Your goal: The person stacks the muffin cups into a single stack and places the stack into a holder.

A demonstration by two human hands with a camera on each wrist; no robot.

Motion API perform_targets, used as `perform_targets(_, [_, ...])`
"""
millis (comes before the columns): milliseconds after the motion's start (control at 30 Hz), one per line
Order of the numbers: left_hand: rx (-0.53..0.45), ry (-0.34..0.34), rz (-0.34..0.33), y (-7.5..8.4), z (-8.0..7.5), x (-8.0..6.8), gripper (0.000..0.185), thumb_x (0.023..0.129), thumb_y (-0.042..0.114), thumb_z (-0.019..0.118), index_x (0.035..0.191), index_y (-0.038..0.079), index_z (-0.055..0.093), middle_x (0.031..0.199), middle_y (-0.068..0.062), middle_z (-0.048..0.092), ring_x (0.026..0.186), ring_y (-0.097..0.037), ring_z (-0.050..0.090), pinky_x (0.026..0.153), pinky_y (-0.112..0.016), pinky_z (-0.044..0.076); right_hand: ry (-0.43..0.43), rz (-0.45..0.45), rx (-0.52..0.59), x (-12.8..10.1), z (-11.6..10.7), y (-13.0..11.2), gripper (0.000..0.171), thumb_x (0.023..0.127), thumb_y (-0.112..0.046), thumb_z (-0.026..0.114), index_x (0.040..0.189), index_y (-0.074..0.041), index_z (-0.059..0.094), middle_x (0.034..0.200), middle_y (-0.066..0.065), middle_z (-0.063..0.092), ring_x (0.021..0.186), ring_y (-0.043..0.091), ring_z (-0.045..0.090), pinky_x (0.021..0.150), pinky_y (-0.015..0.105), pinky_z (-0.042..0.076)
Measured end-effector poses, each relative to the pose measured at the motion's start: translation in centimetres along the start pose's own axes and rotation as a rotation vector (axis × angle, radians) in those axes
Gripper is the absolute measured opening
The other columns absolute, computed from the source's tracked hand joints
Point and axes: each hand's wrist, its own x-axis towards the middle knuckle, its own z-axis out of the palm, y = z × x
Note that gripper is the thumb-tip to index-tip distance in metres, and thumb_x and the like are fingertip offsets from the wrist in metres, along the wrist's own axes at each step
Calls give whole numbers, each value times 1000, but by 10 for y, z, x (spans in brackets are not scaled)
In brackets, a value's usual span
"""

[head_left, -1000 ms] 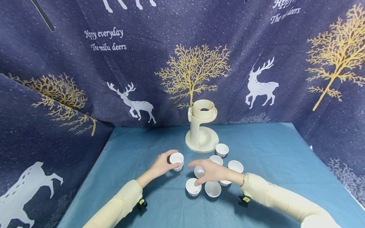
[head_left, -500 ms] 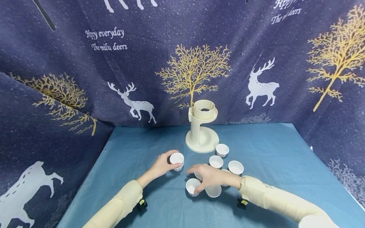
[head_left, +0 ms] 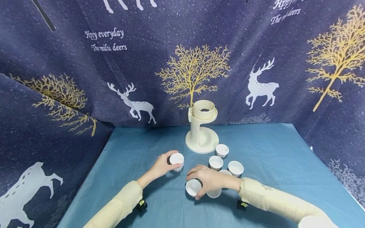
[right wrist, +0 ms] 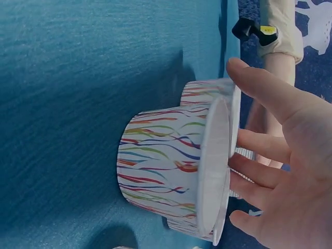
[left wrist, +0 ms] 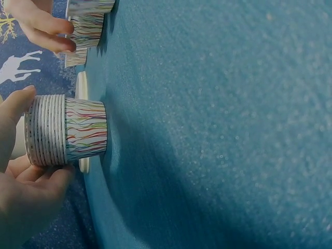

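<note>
My left hand (head_left: 162, 164) grips a stack of nested paper cups (head_left: 176, 158), upright, thumb on one side and fingers on the other. In the left wrist view several rims of the stack (left wrist: 49, 129) show above a side printed with coloured wavy lines. My right hand (head_left: 209, 179) holds a single white paper cup (head_left: 194, 188) at the front left of the loose group, thumb at its near side and fingers round its far side. In the right wrist view a nearer cup (right wrist: 161, 161) partly covers that one (right wrist: 199, 91). Another loose cup is hidden under the right hand.
Further loose paper cups stand right of and behind my right hand, such as the far cup (head_left: 222, 150), the right one (head_left: 235, 168) and the near one (head_left: 214, 193). A cream stand (head_left: 195, 129) with a ring-shaped top rises at the back of the blue-covered table (head_left: 137, 142).
My right hand has come down and slightly nearer, its thumb and fingers now round the front-left cup. The left hand and its stack have stayed put.
</note>
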Motion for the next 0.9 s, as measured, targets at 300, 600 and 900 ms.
perform_targets(300, [10, 2, 0, -1, 0, 0, 58, 80, 29, 80, 130, 8, 59, 126, -12, 64, 109, -26, 61, 89, -46, 50, 14, -1, -21, -1, 1, -3, 63, 65, -37, 88, 120, -14, 66, 125, 0, 64, 120, 16, 57, 107, 58, 35])
perform_targets(600, [-4, 8, 9, -1, 1, 0, 57, 79, 28, 80, 129, 8, 60, 125, -12, 64, 108, -26, 62, 90, -45, 50, -21, 53, -78, 0, 1, -5, 62, 65, -41, 87, 119, -16, 66, 123, -5, 64, 120, 9, 56, 112, 54, 31])
perform_targets(900, [-16, 8, 22, -1, 0, 0, 58, 79, 27, 81, 129, 6, 60, 123, -13, 65, 106, -26, 62, 87, -44, 51, 20, -19, 15, 2, -4, -4, 57, 69, -34, 86, 118, -15, 64, 119, -4, 66, 116, 10, 58, 109, 57, 34])
